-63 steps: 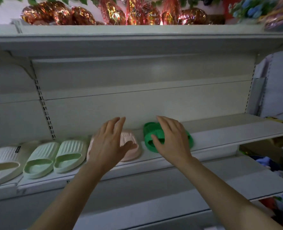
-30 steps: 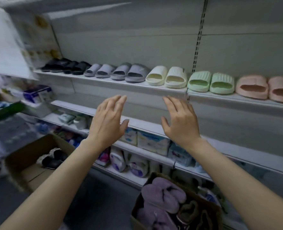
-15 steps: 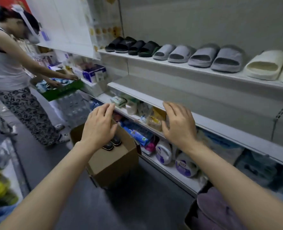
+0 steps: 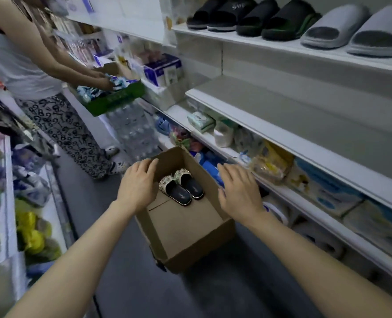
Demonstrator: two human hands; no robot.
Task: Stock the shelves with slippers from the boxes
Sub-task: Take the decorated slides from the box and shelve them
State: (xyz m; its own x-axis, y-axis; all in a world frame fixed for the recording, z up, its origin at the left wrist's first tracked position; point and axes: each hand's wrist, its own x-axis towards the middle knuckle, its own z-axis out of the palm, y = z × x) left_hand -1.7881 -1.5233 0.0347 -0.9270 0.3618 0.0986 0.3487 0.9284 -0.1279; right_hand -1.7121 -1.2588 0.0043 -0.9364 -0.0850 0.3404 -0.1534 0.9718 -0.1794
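Hovering with fingers straight and a little spread, both hands hold nothing: the left hand is above the box's left wall and the right hand above its right edge. Whether either one touches the cardboard I cannot tell; they look to be just over it.

Between them, on the floor of the open cardboard box, lies a small pair of black slippers side by side and touching, soles down, their bands trimmed with pearl-like beads and pointing away toward the far wall of the box. The rest of the box floor is bare cardboard.

The pair looks light, and small enough for one hand. The soles seem firm, so a pinch across both heels or along the outer edges of the soles should carry them together. The beaded bands are the delicate part, likely to snag or shed under a squeeze, so they are best left alone. The smooth black insole may be a little slick.

The box stands on the dark aisle floor against the shelving. The upper shelf carries black slides and grey slides; the shelf under it is open. Further up the aisle another person works over a green tray.
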